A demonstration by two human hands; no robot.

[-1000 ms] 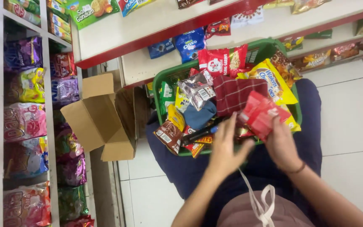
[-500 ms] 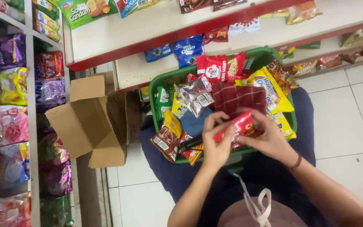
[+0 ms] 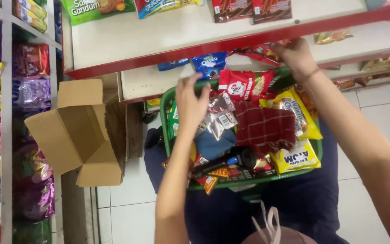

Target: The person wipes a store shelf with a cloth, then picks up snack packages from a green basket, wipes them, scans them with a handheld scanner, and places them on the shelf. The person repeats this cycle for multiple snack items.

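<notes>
Silver packet [image 3: 222, 118] — in green basket [image 3: 165, 101], under left hand [image 3: 190, 101], fingers spread flat on it. Light, crinkly, slick; best pinched at a sealed edge. Right hand [image 3: 296, 54] up at shelf [image 3: 249, 38] — grip hidden, cannot tell.

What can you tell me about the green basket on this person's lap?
The green basket looks like plastic, with a solid rim and a slotted wall along its near edge. It rests level on the person's dark-trousered lap, close to the low white shelf. It is heaped with snack packets in red, yellow and silver, plus a dark red checked cloth and a blue cap. The left hand hovers over the packets by its far rim; the right hand reaches beyond it towards the shelf.
</notes>
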